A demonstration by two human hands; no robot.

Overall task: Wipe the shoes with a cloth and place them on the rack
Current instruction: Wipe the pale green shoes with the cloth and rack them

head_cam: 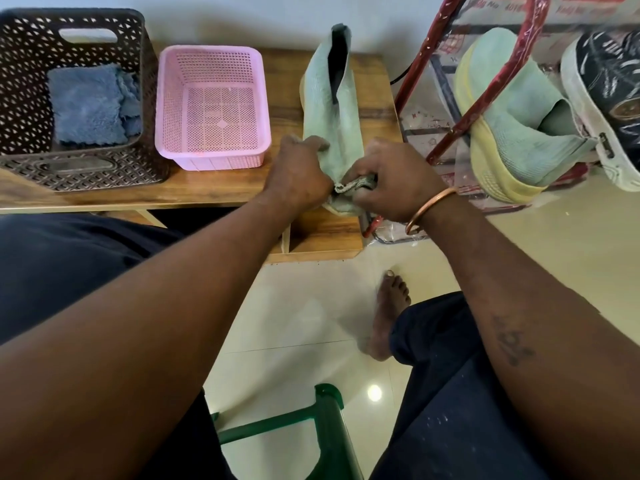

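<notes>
A mint-green knit shoe [329, 98] lies on the wooden table [207, 192], its near end toward me. My left hand [299, 174] grips that near end from the left. My right hand [391, 181] pinches a small grey cloth [356, 186] against the shoe's near end. To the right stands a red metal rack [460, 116] carrying a matching green shoe with a yellow sole [509, 133] and a dark shoe with a white sole [602, 84].
A dark perforated basket [31, 98] with folded blue-grey cloths [90, 105] stands at the table's left. A pink basket [211, 60] sits beside it. Below are the pale tiled floor, my bare foot [388, 313] and a green stool frame [329, 431].
</notes>
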